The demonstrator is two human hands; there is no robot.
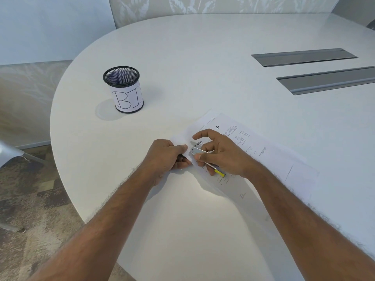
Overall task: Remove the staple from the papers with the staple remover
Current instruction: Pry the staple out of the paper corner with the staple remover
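**Staple remover at the corner, papers pinned for the lift**

Working at the table's (203, 61) near edge, about 6 o'clock of the view's centre. Papers (259, 151) lying flat and slanted, long side running from 10 o'clock down to 4 o'clock, stapled corner at the 9 o'clock end, right between both hands. Left hand (168, 157) closed, thumb and curled fingers pinching that corner's edge; something dark half-hidden under the fingers, too covered to name. Right hand (221, 153) gripping the staple remover (199, 152): thumb pressed on top of the flat metal blade, middle fingers wrapped beneath, index finger lifted and extended free toward 11 o'clock. Yellow handle tip poking out under the palm at 5 o'clock. Blade nose aimed at 9 o'clock, touching the sheet just beside the left thumb. Staple itself too small to make out.

Probably mid-insertion or just ahead of the pry. Best done by keeping the blade nearly flat to the sheet, sliding the nose squarely under the staple's crown, not under the paper. Corner held taut and down with the left pinch, fingertips clear of the blade's path. Then a slow rocking lift, no yanking, to spare the corner from tearing.

Mesh pen cup (123, 89) marked "BI" standing well apart at 10 o'clock, likely for the freed staple.
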